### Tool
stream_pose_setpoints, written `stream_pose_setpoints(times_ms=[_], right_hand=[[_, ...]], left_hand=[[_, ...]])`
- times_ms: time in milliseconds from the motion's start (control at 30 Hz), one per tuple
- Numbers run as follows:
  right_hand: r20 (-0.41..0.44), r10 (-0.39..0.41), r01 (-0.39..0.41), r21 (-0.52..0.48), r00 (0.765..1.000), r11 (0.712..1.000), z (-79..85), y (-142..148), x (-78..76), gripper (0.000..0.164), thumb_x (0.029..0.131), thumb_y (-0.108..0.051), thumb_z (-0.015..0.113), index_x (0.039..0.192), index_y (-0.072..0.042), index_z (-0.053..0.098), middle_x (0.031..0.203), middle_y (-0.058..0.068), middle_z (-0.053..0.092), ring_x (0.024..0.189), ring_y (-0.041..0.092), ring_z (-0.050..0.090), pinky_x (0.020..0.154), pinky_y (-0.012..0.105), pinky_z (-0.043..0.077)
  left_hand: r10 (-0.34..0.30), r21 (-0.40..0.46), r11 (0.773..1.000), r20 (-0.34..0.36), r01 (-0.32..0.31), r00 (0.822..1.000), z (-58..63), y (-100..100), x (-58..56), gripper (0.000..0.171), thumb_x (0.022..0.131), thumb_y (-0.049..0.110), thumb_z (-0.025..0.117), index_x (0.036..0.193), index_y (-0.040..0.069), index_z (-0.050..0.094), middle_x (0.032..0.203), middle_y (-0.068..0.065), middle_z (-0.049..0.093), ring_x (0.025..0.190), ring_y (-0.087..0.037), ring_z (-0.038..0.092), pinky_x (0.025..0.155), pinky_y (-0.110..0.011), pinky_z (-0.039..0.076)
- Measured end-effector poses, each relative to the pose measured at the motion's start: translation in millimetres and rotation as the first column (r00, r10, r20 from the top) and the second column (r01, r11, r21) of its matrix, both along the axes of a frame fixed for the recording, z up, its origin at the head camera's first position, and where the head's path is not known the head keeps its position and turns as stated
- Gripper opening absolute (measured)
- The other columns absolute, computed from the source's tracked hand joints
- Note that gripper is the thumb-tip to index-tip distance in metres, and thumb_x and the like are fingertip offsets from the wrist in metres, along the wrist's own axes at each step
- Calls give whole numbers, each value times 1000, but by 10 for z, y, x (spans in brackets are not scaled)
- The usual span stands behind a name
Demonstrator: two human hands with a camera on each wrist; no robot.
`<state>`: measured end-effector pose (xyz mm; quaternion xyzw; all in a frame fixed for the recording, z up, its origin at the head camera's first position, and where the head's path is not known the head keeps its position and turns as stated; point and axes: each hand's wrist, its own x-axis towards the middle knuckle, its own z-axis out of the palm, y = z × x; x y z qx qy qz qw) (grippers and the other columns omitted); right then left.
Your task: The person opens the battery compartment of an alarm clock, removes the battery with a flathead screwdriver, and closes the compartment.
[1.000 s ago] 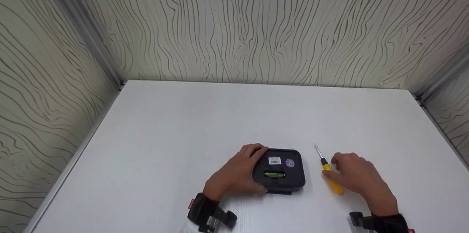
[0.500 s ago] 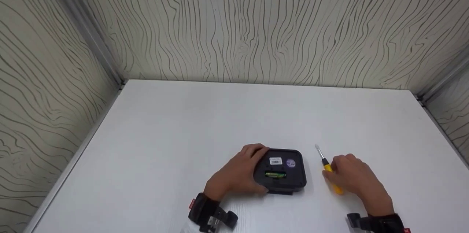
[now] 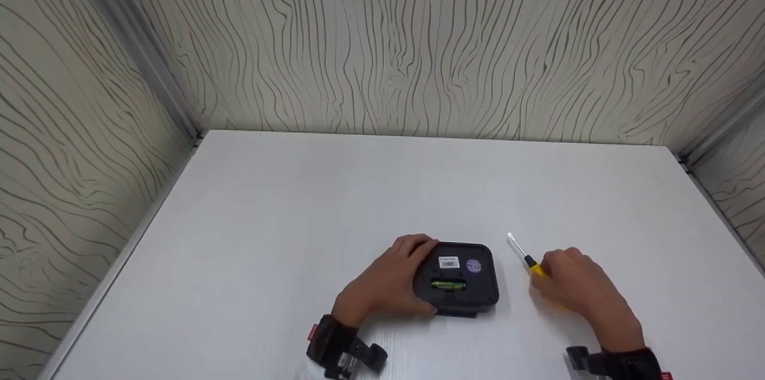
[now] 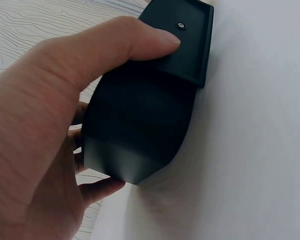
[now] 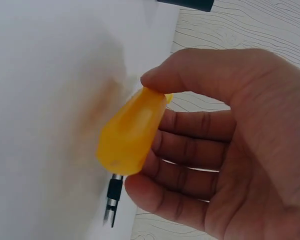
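A black, rounded-corner battery device (image 3: pixel 427 291) lies on the white table with a white barcode label (image 3: pixel 448 262), a round purple sticker (image 3: pixel 473 266) and a green battery (image 3: pixel 448 285) in its uncovered slot. My left hand (image 3: pixel 385 281) grips its left end, thumb on the near side and fingers at the far side. In the left wrist view a small screw (image 4: pixel 181 25) shows on the device beyond the thumb. To the right, my right hand (image 3: pixel 583 284) pinches the yellow handle (image 5: pixel 135 132) of a screwdriver (image 3: pixel 519 250). Its metal shaft points away and left; the hand hides most of the handle.
The white table (image 3: pixel 269 218) runs back to a wood-grain-patterned wall (image 3: pixel 388 45). Similar panels stand at both sides, with grey metal posts (image 3: pixel 137 51) in the corners. Black camera straps (image 3: pixel 331 344) circle both wrists.
My right fingers have closed round the yellow handle, and the screwdriver's tip has swung slightly left and away from its earlier lie. The left hand and the device have stayed in place.
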<state>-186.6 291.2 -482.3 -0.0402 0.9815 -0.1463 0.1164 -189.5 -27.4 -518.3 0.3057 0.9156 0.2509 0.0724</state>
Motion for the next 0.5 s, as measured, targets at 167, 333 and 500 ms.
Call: stream_pose_setpoints(times_ms=[167, 333, 500], right_hand=[[-27, 17, -18, -41, 999, 999, 104, 2, 33, 19, 82, -13, 68, 91, 4, 69, 77, 9, 63, 64, 19, 48, 58, 30, 44], [-91, 43, -51, -87, 995, 995, 236, -22, 99, 16, 82, -12, 69, 92, 0, 69, 81, 7, 66, 67, 17, 51, 57, 28, 43], [-187, 91, -113, -109, 978, 988, 370, -43, 175, 13, 83, -12, 70, 93, -4, 71, 85, 4, 68, 74, 16, 57, 63, 30, 50]], left_hand=[[-1, -5, 1000, -5, 1, 1000, -2, 3, -2, 105, 69, 51, 80, 154, 20, 26, 152, 4, 31, 142, -15, 31, 113, -35, 38], [-4, 7, 1000, -15, 4, 1000, -17, -3, -2, 104, 69, 49, 80, 153, 19, 28, 151, 3, 33, 141, -15, 32, 111, -34, 40], [-7, 6, 1000, -15, 7, 1000, -18, -8, 0, 104, 69, 50, 80, 153, 20, 27, 151, 3, 33, 141, -15, 32, 111, -34, 40]])
